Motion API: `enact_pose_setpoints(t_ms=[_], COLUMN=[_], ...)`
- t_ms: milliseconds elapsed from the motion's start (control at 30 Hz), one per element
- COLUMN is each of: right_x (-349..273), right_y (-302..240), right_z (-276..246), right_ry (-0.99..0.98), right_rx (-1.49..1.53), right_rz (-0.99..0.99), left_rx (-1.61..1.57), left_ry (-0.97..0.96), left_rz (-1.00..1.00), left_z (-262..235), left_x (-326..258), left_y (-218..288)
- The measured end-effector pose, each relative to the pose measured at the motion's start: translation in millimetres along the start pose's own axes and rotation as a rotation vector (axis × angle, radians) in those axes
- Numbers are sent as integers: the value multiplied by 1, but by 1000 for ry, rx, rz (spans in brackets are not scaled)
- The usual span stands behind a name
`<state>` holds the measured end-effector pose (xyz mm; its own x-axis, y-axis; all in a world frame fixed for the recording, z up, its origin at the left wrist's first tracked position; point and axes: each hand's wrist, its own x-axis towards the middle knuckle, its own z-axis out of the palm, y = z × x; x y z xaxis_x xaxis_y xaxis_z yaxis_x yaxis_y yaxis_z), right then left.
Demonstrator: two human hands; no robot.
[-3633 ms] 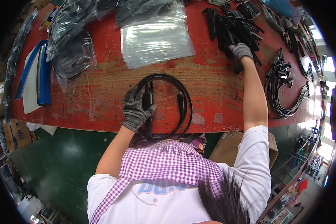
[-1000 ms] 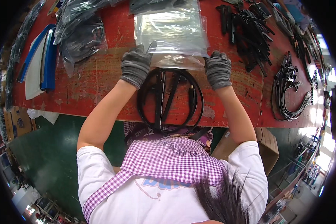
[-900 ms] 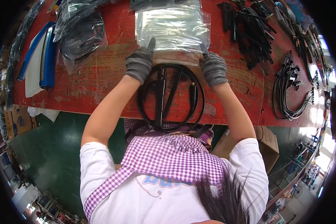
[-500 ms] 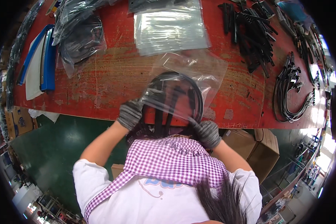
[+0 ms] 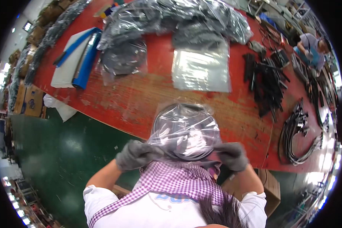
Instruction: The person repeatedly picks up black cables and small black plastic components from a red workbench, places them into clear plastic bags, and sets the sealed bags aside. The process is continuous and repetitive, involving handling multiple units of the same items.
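Red tabletop [image 5: 116, 97]; two gloved hands [image 5: 136, 155] pinch one clear bag [image 5: 184, 129]; one coiled black cable [image 5: 157, 121] lies inside

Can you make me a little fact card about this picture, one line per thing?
Clear bag: shiny, wrinkled
Black cable: coiled, seen through the bag
Left grip: gray-gloved, blurred, at the bag's near left corner
Right grip: gray-gloved, blurred, at its near right corner
Table: red, worn
Beyond the bag: stack of flat bags
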<state>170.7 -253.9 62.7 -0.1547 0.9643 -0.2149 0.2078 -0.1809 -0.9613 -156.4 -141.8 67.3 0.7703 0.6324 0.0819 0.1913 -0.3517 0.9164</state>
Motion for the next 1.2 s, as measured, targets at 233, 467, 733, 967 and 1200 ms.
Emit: enact_pose_setpoints(t_ms=[233,467,733,967,1200], right_x=[36,241,327,173,55], right_y=[-122,-143,-96,3,111], right_z=[-40,-61,29,68,-109], right_ry=[245,216,113,-541,363], right_rx=[-502,-447,-358,-608,-896], right_rz=[-367,-556,-882,-369,136], left_rx=[285,720,747,882,883], left_ry=[257,755,799,391,-58], left_rz=[-94,-49,-174,93,59], left_z=[-96,-198,-247,-119,43], left_x=[37,129,129,143,108], left_y=[87,19,-43,-93,-121])
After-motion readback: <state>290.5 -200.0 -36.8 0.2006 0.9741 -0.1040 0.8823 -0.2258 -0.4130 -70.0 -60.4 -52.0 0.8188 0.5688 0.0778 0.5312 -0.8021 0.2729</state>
